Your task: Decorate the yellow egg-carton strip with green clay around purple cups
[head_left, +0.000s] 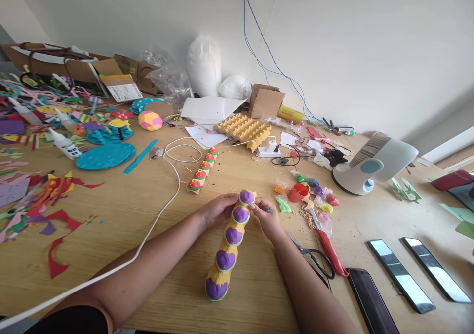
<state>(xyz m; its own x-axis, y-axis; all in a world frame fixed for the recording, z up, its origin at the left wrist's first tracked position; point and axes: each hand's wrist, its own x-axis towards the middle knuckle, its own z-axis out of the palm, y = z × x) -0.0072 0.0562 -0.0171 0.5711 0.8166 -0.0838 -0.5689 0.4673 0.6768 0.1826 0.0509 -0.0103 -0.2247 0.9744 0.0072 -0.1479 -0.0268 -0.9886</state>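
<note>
A bumpy yellow strip (228, 247) with purple domes edged in pale green lies lengthwise in front of me. My left hand (219, 210) pinches the left side of its far end. At the right side of that same end, my right hand (267, 217) has its fingers closed on the strip, with a small thin bluish tip poking out beside them. Beyond my hands rests a second strip (203, 170) with red and green domes, and pins stick out around it. Black-handled scissors (314, 258) lie beside my right forearm.
A white cable (163, 214) crosses over my left forearm. To the right are a red-handled knife (331, 251), a red cup (297, 192), bags of coloured clay, a white fan (374, 163) and several phones. Paper scraps and blue discs (105, 155) cover the left. An egg tray (244, 129) stands behind.
</note>
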